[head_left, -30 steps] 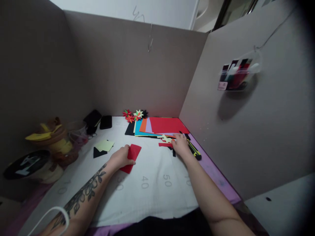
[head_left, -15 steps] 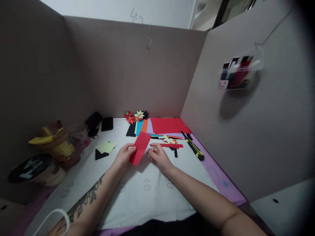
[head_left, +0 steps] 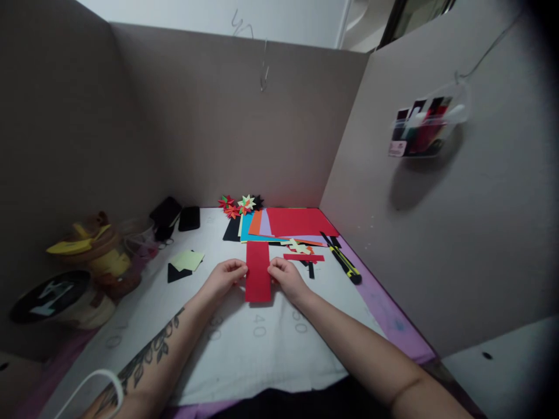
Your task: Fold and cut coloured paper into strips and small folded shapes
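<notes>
A red paper rectangle (head_left: pixel 258 272) stands lengthwise between my hands, just over the white cloth mat (head_left: pixel 279 361). My left hand (head_left: pixel 227 276) pinches its left edge between thumb and fingers. On the opposite edge, my right hand (head_left: pixel 286 277) grips the paper the same way. Right of that hand lie a narrow red paper strip (head_left: pixel 305 257), a small black strip (head_left: pixel 311 270) and pale yellow scraps (head_left: pixel 299 247). Pale green paper (head_left: pixel 187 260) overlaps a black piece (head_left: pixel 177 273) to the left of my left hand.
Coloured sheets with a red sheet (head_left: pixel 301 222) on top lie at the back, beside folded paper stars (head_left: pixel 238 205). A yellow-black cutter knife (head_left: pixel 345 263) rests at right. Pots (head_left: pixel 102 256) and a black phone (head_left: pixel 189 219) stand or lie at left. Grey partitions enclose the table.
The red paper has turned from a slant to upright and moved slightly right. My right hand, apart from it before, now grips its right edge.
</notes>
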A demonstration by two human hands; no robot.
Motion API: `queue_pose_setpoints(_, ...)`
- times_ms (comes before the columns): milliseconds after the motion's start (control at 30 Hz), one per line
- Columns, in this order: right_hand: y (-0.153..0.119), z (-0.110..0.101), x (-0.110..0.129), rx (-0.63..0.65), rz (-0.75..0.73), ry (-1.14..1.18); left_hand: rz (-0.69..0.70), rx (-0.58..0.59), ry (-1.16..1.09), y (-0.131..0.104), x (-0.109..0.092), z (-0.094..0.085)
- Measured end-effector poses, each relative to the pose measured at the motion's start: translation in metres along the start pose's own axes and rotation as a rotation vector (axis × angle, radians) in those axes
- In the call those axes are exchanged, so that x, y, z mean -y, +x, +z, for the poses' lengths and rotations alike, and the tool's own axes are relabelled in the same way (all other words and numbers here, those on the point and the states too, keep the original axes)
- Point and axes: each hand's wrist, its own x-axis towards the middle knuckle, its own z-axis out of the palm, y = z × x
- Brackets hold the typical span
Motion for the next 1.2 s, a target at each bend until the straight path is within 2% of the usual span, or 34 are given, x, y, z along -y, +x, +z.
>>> queue_pose_setpoints(133,-0.001,0.003,-0.002,0.033,0.007,0.017,-0.016,-0.019,0.055,-0.001,-0.003,-0.001)
queue_pose_setpoints(300,0.002,0.005,-0.01,-0.015,-0.03,0.093,-0.017,-0.062,0.094,0.001,-0.002,0.002)
queue_pose_setpoints(700,0.002,0.005,-0.013,-0.057,-0.059,-0.006,0.04,-0.065,0.148,0.0,0.001,0.006)
queue_pose_setpoints(800,0.002,-0.001,-0.01,-0.027,-0.181,-0.049,-0.008,-0.086,0.109,-0.003,-0.003,0.004)
queue_pose_setpoints(967,0.001,-0.014,-0.002,0.108,-0.541,-0.481,-0.079,-0.019,0.033,-0.003,-0.006,-0.002)
queue_pose_setpoints(1100,0.0,-0.014,-0.004,0.106,-0.661,-0.564,-0.096,0.025,0.008,-0.004,-0.005,-0.001)
queue_pose_setpoints(1200,-0.001,-0.013,-0.007,0.079,-0.674,-0.533,-0.077,0.026,0.017,-0.004,-0.003,0.0)
